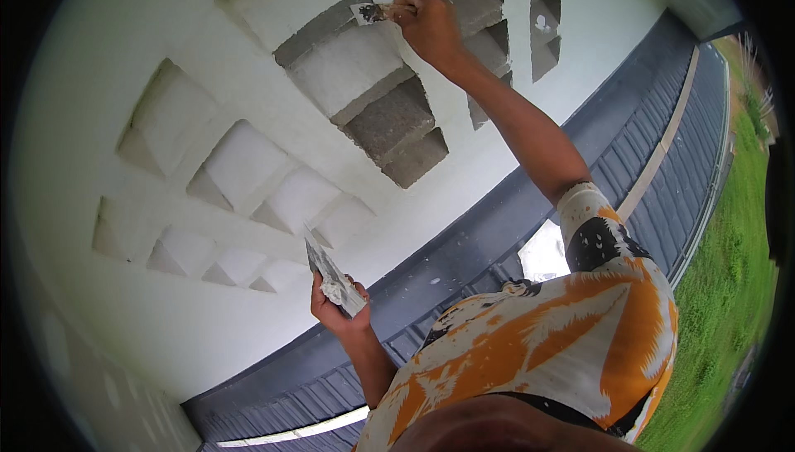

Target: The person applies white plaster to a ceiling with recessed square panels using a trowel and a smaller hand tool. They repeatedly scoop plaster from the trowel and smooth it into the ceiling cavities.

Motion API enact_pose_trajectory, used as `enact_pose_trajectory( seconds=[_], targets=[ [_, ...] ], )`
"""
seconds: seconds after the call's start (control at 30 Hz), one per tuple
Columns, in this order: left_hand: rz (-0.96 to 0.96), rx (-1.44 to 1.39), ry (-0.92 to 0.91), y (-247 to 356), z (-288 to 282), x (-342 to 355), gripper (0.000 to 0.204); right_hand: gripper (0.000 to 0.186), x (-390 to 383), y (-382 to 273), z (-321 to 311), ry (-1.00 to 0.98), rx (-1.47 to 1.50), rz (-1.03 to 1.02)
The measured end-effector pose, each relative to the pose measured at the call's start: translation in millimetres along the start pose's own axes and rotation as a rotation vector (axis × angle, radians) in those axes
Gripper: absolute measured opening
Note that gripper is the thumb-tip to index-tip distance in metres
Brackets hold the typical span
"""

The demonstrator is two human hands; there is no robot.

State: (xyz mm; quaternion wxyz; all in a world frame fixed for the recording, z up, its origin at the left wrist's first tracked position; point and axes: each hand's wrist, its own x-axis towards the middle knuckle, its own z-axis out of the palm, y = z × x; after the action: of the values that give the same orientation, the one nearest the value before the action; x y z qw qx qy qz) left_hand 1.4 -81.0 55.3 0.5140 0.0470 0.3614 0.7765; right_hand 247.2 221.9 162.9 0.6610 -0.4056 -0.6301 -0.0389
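Observation:
My right hand [429, 26] is raised at the top of the wall, fingers closed around the handle of a small putty knife [368, 13]. Its blade touches or lies very near the upper edge of a recess [327, 28] with bare grey sides. Lower down, my left hand [338, 307] grips a flat metal trowel [333, 274], tilted, its pointed end upward. A lump of white putty [334, 288] clings to the trowel's face. The pale wall [331, 204] has rows of stepped square recesses, some coated white, others bare grey cement [391, 121].
Below the wall runs a dark grey ribbed roof [654, 146] with a dark flashing band [431, 266] spotted white. Green grass [704, 328] lies beyond the roof edge at right. My patterned orange and white shirt [530, 328] fills the lower middle.

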Motion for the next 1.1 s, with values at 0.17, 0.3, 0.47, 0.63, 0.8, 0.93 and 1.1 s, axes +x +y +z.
enact_pose_trajectory(
  seconds=[0.17, 0.3, 0.47, 0.63, 0.8, 0.93, 1.1],
  targets=[
    [0.021, -0.098, 0.053, -1.8, -28.2, -0.5, 0.020, 0.015, 9.2, -1.0, -52.4, -0.060, 0.130, 0.246],
    [0.095, -0.114, -0.044, -3.3, -48.4, 18.9, 0.030, 0.016, -16.1, -3.1, -73.4, -0.225, 0.466, 0.448],
    [0.430, 0.012, -0.167, -5.6, 12.1, 22.7, 0.031, 0.016, -101.6, -64.1, -84.1, -0.658, 0.827, 0.682],
    [0.718, 0.149, -0.154, -9.9, 42.6, 39.0, 0.030, 0.015, -162.6, -113.1, -98.1, -0.685, 0.823, 0.722],
    [0.809, 0.250, -0.225, -13.4, 48.1, 33.7, 0.033, 0.019, -171.8, -134.6, -87.9, -0.674, 0.749, 0.570],
    [0.844, 0.284, -0.249, -15.3, 44.7, 33.9, 0.028, 0.017, -163.6, -134.7, -70.5, -0.740, 0.603, 0.561],
    [0.846, 0.272, -0.188, 0.3, 42.9, 38.7, 0.020, 0.012, -146.3, -132.3, -79.5, -0.899, 0.561, 0.358]
  ],
)
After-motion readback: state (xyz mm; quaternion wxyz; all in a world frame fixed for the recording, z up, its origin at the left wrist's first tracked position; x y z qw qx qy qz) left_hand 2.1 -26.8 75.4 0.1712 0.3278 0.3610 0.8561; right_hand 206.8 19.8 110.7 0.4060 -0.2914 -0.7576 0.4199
